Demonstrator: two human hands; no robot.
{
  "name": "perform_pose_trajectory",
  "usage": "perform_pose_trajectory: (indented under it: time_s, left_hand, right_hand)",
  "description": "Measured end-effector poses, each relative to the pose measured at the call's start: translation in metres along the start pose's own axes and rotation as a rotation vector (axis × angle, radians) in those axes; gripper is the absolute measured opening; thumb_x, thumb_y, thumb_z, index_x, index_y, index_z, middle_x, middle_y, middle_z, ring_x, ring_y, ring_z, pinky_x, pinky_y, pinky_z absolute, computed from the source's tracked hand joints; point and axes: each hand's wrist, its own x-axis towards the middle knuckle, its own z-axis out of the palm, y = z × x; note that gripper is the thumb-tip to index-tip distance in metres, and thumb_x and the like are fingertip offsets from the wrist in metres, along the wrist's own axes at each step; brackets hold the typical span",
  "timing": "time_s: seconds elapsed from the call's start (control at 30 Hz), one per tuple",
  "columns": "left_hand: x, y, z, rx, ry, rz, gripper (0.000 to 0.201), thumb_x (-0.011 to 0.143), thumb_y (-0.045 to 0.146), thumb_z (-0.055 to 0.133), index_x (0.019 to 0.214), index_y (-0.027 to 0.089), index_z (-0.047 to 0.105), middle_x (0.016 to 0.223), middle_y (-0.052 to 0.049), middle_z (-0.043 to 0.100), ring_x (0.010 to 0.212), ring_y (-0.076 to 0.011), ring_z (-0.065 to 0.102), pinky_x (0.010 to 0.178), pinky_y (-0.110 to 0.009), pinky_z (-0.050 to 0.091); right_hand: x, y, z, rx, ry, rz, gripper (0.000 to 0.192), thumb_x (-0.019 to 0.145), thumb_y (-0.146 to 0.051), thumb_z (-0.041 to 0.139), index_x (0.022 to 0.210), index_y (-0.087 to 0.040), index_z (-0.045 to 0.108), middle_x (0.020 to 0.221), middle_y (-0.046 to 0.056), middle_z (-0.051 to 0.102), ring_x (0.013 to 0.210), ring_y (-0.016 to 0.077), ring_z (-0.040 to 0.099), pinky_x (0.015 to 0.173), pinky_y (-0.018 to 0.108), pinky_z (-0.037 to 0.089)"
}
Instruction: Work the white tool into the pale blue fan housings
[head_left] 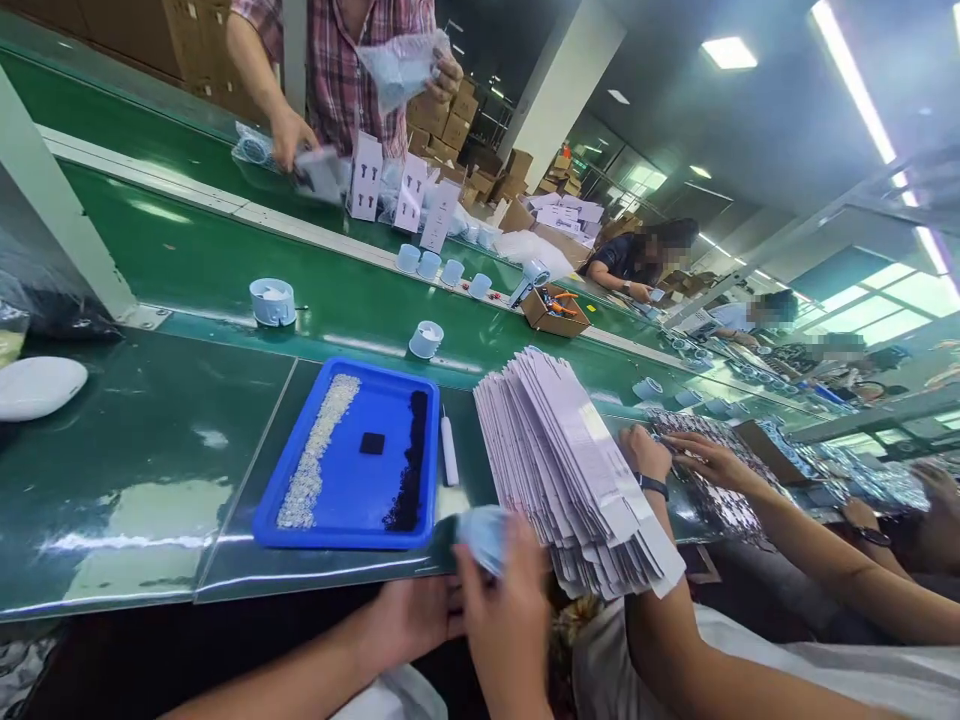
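White object (41,388): rounded, lies on bench (150,400), far left.
Left cup (272,310): pale blue, on green belt (180,225), white stuff inside.
Co-worker (337,60): plaid shirt, across belt; holds up clear bag (401,65) in one hand, other hand down at a blurred bag.
Tray (352,490): blue, flat on bench; white bits (321,450) along left side, black bits (409,475) along right, black square (372,443) between.
White boxes (366,178): three, printed, stand upright at far side.
Left hand (416,615): low, before bench edge; fingers partly hidden, cannot tell if grasping or free.
Right cup (427,340): pale blue, on belt, just past tray's far side.
Pen (449,450): slim, white, just right of tray.
Part (484,535): pale blue, blurred, at bench edge between tray and cartons (559,450).
Right hand (514,610): grasping part with thumb and fingers, just beside left hand.
Brown box (551,320): open, past cartons; orange-handled tool (562,297) inside.
Cartons: white, flat, fanned in overlapping stack, near end past bench edge.
Neighbour's hands (646,452): right of cartons, one wristband, near silvery parts (720,485).
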Motion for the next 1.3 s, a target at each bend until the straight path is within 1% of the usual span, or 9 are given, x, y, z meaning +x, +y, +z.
perform_pose_trajectory:
  time_s: [0.2, 0.37, 0.43, 0.6, 0.73, 0.97, 1.03, 1.13, 1.3]
  left_hand:
    - [0.000, 0.002, 0.000, -0.022, -0.005, -0.057, 0.034, 0.088, 0.030, 0.050, 0.104, 0.005, 0.067, 0.111, -0.017, 0.067, 0.101, -0.0275, 0.062, 0.091, -0.041, 0.042]
    - [0.006, -0.004, 0.003, -0.013, -0.013, 0.017, 0.034, 0.090, 0.033, 0.048, 0.102, 0.008, 0.067, 0.104, -0.014, 0.070, 0.100, -0.0254, 0.062, 0.093, -0.039, 0.041]
    - [0.008, -0.006, 0.004, -0.024, -0.017, 0.040, 0.035, 0.090, 0.037, 0.047, 0.103, 0.011, 0.066, 0.103, -0.013, 0.070, 0.102, -0.0267, 0.062, 0.096, -0.041, 0.039]
    - [0.007, -0.005, 0.004, -0.015, 0.022, -0.011, 0.034, 0.089, 0.035, 0.049, 0.102, 0.008, 0.066, 0.104, -0.015, 0.070, 0.100, -0.0264, 0.063, 0.099, -0.043, 0.038]
    - [0.004, -0.004, 0.002, -0.031, 0.003, -0.011, 0.034, 0.089, 0.035, 0.049, 0.101, 0.008, 0.066, 0.106, -0.015, 0.069, 0.100, -0.0259, 0.063, 0.097, -0.042, 0.040]
    - [-0.015, -0.002, -0.005, 0.240, 0.367, -0.245, 0.033, 0.078, 0.045, 0.058, 0.084, 0.012, 0.064, 0.072, -0.007, 0.067, 0.062, -0.0173, 0.063, 0.061, -0.027, 0.046]
    - [-0.027, 0.000, 0.002, 0.354, 0.376, -0.300, 0.035, 0.075, 0.048, 0.058, 0.075, 0.013, 0.062, 0.057, -0.003, 0.061, 0.047, -0.0139, 0.055, 0.049, -0.024, 0.040]
    - [-0.045, 0.005, 0.027, 0.371, 0.256, -0.323, 0.040, 0.078, 0.053, 0.056, 0.063, 0.016, 0.060, 0.035, 0.004, 0.041, 0.031, -0.0092, 0.034, 0.039, -0.022, 0.027]
    - [-0.057, 0.025, 0.081, -0.046, 0.022, -0.112, 0.052, 0.091, 0.050, 0.041, 0.050, 0.018, 0.049, 0.032, 0.007, 0.018, 0.033, -0.0076, 0.014, 0.040, -0.022, 0.022]
  right_hand:
    - [-0.004, 0.014, -0.030, -0.084, 0.141, 0.061, 0.080, 0.082, -0.052, 0.063, 0.145, -0.011, 0.035, 0.122, 0.022, 0.057, 0.111, 0.0391, 0.056, 0.083, 0.049, 0.051]
    - [-0.008, 0.012, -0.001, -0.032, 0.015, 0.043, 0.059, 0.087, -0.048, 0.056, 0.136, -0.015, 0.047, 0.115, 0.018, 0.062, 0.100, 0.0310, 0.063, 0.070, 0.039, 0.056]
    - [-0.004, 0.005, 0.005, -0.026, 0.002, 0.030, 0.058, 0.088, -0.045, 0.057, 0.136, -0.014, 0.046, 0.118, 0.018, 0.061, 0.102, 0.0283, 0.063, 0.073, 0.036, 0.055]
    - [0.009, -0.011, -0.027, -0.041, 0.271, 0.078, 0.074, 0.079, -0.046, 0.068, 0.139, -0.012, 0.042, 0.119, 0.021, 0.057, 0.107, 0.0333, 0.057, 0.086, 0.045, 0.047]
    - [0.003, -0.007, -0.029, 0.059, 0.227, 0.197, 0.070, 0.080, -0.043, 0.067, 0.137, -0.012, 0.043, 0.125, 0.022, 0.054, 0.112, 0.0338, 0.054, 0.091, 0.047, 0.045]
    - [-0.030, 0.007, -0.005, 0.358, 0.087, 0.435, 0.053, 0.076, -0.039, 0.068, 0.122, -0.017, 0.052, 0.117, 0.012, 0.055, 0.104, 0.0272, 0.056, 0.092, 0.042, 0.044]
    - [-0.036, 0.007, -0.007, 0.384, 0.104, 0.451, 0.052, 0.074, -0.038, 0.070, 0.118, -0.016, 0.053, 0.112, 0.012, 0.056, 0.099, 0.0262, 0.056, 0.089, 0.042, 0.045]
    - [-0.041, 0.004, -0.015, 0.459, 0.112, 0.491, 0.052, 0.074, -0.035, 0.069, 0.119, -0.016, 0.051, 0.108, 0.012, 0.057, 0.092, 0.0250, 0.059, 0.084, 0.042, 0.047]
    - [-0.037, -0.002, -0.032, 0.543, 0.088, 0.551, 0.051, 0.074, -0.033, 0.071, 0.119, -0.016, 0.051, 0.103, 0.011, 0.061, 0.089, 0.0249, 0.062, 0.079, 0.038, 0.051]
